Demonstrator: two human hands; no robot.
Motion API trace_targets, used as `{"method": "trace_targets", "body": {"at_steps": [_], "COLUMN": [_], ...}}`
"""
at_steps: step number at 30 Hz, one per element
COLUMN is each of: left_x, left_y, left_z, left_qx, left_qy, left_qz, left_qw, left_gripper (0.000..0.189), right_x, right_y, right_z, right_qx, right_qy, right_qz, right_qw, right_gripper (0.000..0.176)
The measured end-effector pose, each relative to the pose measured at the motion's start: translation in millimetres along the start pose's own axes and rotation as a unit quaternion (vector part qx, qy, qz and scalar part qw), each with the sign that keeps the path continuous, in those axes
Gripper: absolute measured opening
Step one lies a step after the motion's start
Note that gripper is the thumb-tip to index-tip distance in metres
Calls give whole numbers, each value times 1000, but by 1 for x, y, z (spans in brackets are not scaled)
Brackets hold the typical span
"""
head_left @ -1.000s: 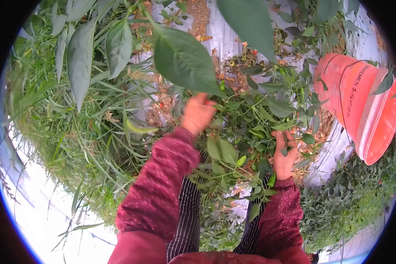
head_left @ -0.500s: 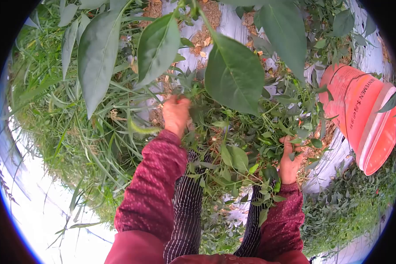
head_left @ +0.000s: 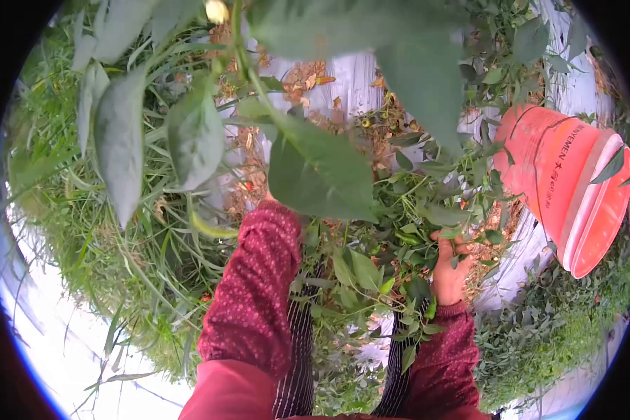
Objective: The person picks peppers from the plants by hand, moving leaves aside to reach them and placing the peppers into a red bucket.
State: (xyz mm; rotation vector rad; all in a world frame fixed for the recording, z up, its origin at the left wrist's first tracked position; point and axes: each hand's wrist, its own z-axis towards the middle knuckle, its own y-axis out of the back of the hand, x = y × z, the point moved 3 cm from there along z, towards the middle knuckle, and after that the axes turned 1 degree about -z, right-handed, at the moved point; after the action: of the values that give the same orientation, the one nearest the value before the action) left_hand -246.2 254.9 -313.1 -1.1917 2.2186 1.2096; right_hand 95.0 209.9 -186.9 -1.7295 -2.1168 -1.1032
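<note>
A large pepper leaf hangs close to the camera and hides most of my left hand. Only a bit of that hand shows past the cuff, so its fingers and anything in them are out of sight. My right hand is in the foliage on the right, its fingers curled round part of the pepper plant; leaves cover some of the grip. Just left of those fingers hangs a green pepper.
A red bucket with printed lettering lies tilted on the right. Tall grass grows on the left. Pale plastic sheeting and dry soil show between the plants. My striped trouser legs are below.
My left hand has gone behind the large leaf, which swung down and left with its branch. My right hand has shifted slightly left in view and stays among the foliage.
</note>
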Motion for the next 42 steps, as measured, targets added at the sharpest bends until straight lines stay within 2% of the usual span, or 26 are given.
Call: {"method": "trace_targets", "body": {"at_steps": [2,5,8,10,12,13,14,15,16,17,18,20,22,23,27,29,30,32,33,34,35,37,38,39,41,42], "left_x": [-55,-38,-102,-127,-167,-171,-176,-187,-190,-199,-211,-217,-196,-205,-210,-230,-240,-244,-239,-236,-233,-243,-251,-258,-273,-277], "left_y": [24,41,56,61,57,43,30,20,8,2,0,-7,-22,-23,-13,10,19,39,54,69,85,113,127,133,141,139], "left_z": [-17,-30,-46,-59,-64,-71,-78,-83,-88,-91,-93,-106,-119,-128,-135,-137,-142,-154,-161,-165,-168,-166,-167,-163,-154,-147], "left_qx": [-7,66,151,132,159,160,160,209,218,197,154,164,146,161,213,198,167,114,103,93,94,63,70,66,51,67], "left_qy": [162,161,96,34,-35,-25,-15,169,170,37,-105,-213,-93,72,171,-76,-194,-189,-183,-173,-106,-23,137,134,129,167], "left_qz": [-431,-595,-591,-541,-246,-304,-362,-669,-669,-426,-136,63,-139,-453,-566,-80,185,201,207,215,170,59,-45,-111,-164,-225], "left_qw": [888,784,787,830,956,939,918,693,690,882,973,961,975,874,778,974,949,955,956,957,975,996,987,982,977,958], "left_gripper": [29,31,31,32,36,40,44,50,50,48,45,41,53,53,55,50,52,58,53,49,42,22,27,36,45,49], "right_x": [-6,3,18,24,40,51,59,68,73,72,68,70,79,76,89,84,81,77,68,63,62,61,59,47,30,29], "right_y": [-2,-9,-11,-13,-14,-13,-15,-18,-18,-16,-18,-19,-20,-19,-10,-12,-13,-23,-35,-44,-38,-37,-40,-47,-71,-74], "right_z": [2,-1,-5,-5,-6,-6,-7,-9,-11,-12,-14,-20,-23,-17,-24,-24,-25,-28,-29,-35,-36,-33,-34,-29,-25,-27], "right_qx": [-16,-27,-6,8,25,70,65,91,115,106,159,200,227,220,223,237,251,254,330,360,367,369,364,375,475,480], "right_qy": [-1,-6,-3,0,114,124,122,130,137,134,93,50,55,97,142,168,192,280,112,-76,97,80,66,57,-217,-216], "right_qz": [17,44,66,80,56,64,65,118,169,167,278,386,353,223,249,256,259,113,439,700,534,587,630,641,753,754], "right_qw": [1000,999,998,997,992,988,988,980,969,971,943,899,906,945,932,922,913,919,828,612,755,717,683,667,401,392], "right_gripper": [28,27,24,22,16,14,14,17,21,21,26,33,44,43,31,30,28,24,28,32,42,41,40,40,41,41]}}
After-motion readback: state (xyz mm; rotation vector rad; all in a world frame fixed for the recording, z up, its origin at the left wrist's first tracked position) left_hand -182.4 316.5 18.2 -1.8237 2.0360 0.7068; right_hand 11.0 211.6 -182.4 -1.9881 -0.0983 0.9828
